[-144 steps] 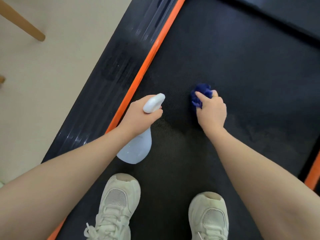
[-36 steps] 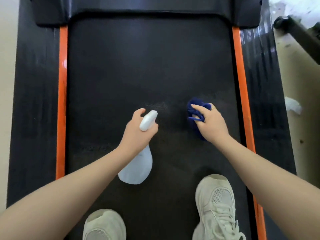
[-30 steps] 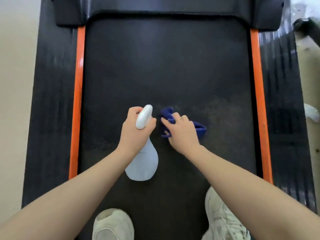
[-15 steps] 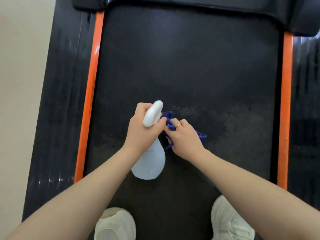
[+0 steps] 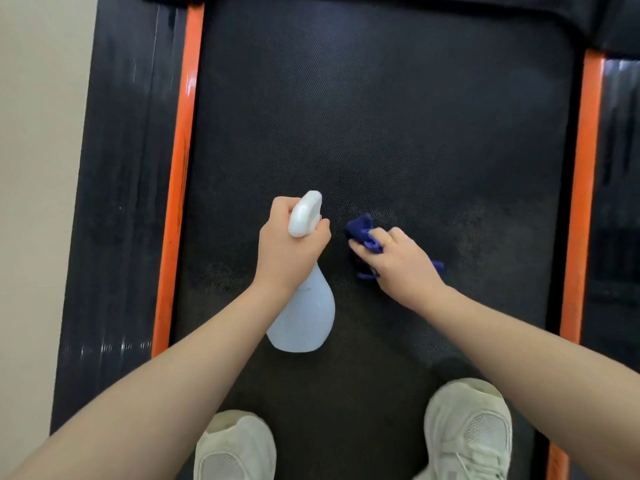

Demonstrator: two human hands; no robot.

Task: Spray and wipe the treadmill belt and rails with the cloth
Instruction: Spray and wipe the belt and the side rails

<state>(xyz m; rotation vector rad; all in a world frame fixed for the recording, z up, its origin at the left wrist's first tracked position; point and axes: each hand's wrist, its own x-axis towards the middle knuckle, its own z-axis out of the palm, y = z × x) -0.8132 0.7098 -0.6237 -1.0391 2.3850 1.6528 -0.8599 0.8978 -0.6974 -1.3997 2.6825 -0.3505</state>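
left hand (image 5: 289, 252): wrapped round neck of spray bottle (image 5: 304, 306), finger on the trigger side, white head pointing up-frame, away from the body
spray bottle: pale translucent body hanging below the left hand, over the belt (touching it or not: cannot tell)
right hand (image 5: 401, 263): just right of the left hand, apart from it; fingers curled, gripping blue cloth (image 5: 363, 233) and pressing it onto the belt
cloth: bunched under and ahead of the right fingers, one tail poking out at the wrist side
belt (image 5: 381, 116): black, textured, duller patch around and right of the right hand
rails: left rail (image 5: 180, 168) orange strip well left of the left hand; right rail (image 5: 585, 185) well right of the right hand
shoes (image 5: 467, 431): white, on the belt, below both forearms
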